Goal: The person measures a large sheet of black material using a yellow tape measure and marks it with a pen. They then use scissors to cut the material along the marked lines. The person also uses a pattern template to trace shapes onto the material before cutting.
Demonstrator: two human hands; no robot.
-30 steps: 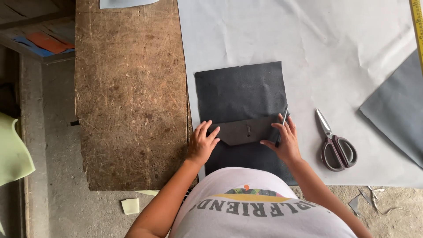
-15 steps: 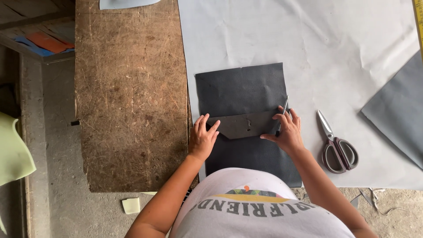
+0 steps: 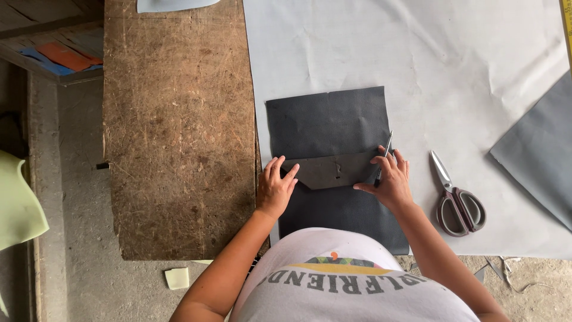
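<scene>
A dark grey sheet is spread flat on a large pale grey sheet that covers the work surface. Across its middle a dark template piece, flat-topped and tapering below, is laid. The template's left end is pressed down by the left hand, fingers spread flat and nothing grasped. At the template's right end a slim pen-like marking tool is held in the right hand, fingers closed narrowly round it, its tip set by the template's upper right corner. Scissors with grey handles are lying shut just right of that hand. A worn wooden board is seen to the left, and another grey sheet at the far right.
</scene>
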